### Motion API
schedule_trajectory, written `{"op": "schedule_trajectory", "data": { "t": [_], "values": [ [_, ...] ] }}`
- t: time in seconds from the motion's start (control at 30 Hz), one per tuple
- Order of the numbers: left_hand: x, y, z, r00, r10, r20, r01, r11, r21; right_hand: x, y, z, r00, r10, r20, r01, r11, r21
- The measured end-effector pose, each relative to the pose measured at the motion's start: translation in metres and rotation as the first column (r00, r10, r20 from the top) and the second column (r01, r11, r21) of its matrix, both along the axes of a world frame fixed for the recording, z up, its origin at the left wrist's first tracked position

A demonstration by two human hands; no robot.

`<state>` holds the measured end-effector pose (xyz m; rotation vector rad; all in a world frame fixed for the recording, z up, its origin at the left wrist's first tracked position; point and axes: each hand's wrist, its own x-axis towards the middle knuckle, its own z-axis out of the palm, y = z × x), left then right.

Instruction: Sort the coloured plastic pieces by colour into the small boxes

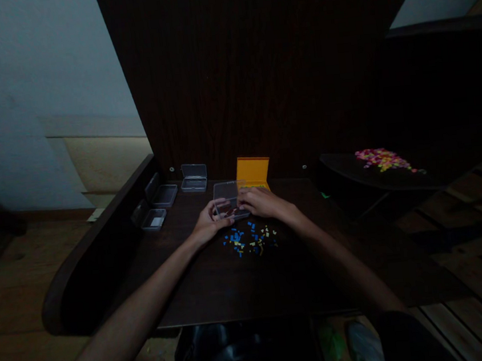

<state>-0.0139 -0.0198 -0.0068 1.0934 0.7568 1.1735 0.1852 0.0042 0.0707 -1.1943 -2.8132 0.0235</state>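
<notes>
My left hand [211, 221] is closed around the left side of a transparent plastic box [224, 191], its thumb along the front edge. The box's lid stands raised at the back. At the box's right side is my right hand [257, 200], fingers curled together over its inside; what they pinch, if anything, is hidden. Small blue pieces [236, 237] and pale yellow pieces [267, 232] lie scattered on the dark table [235, 290] just in front of the box. Behind my right hand stands an open yellow case [252, 169], its lower part partly covered.
Three small transparent boxes with raised lids stand at the back left: one box [195, 183], another box [165, 195], and a third box [154, 219] holding something white. A raised side board [97, 247] edges the left. Colourful beads [383, 160] lie heaped on a dark surface at right.
</notes>
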Motion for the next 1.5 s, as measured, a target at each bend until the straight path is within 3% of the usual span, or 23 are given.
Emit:
{"op": "schedule_trajectory", "data": {
  "t": [0.37, 0.53, 0.7, 0.9, 1.2, 1.5],
  "values": [
    [0.001, 0.001, -0.003, 1.000, -0.020, -0.004, 0.020, 1.000, 0.003, -0.004, -0.001, 0.008, 0.998, -0.017, 0.068, 0.021, 0.998, -0.059],
    [0.002, 0.000, -0.002, 1.000, -0.025, 0.018, 0.025, 1.000, -0.005, -0.004, -0.004, 0.014, 0.998, 0.006, -0.059, -0.009, 0.998, -0.058],
    [0.002, 0.000, -0.001, 1.000, -0.030, -0.006, 0.030, 1.000, -0.002, -0.012, -0.002, 0.015, 0.973, 0.104, -0.206, -0.139, 0.977, -0.161],
    [0.003, -0.002, 0.000, 0.999, -0.040, -0.012, 0.040, 0.999, -0.008, -0.020, 0.004, 0.009, 0.963, 0.128, -0.239, -0.189, 0.949, -0.254],
    [0.001, 0.000, -0.003, 0.998, -0.063, 0.006, 0.063, 0.998, 0.010, -0.011, 0.002, 0.015, 0.943, 0.110, -0.315, -0.175, 0.967, -0.185],
    [-0.001, 0.002, -0.002, 0.999, -0.052, -0.011, 0.052, 0.999, -0.001, -0.001, -0.002, 0.009, 0.962, 0.162, -0.221, -0.200, 0.966, -0.162]
  ]
}}
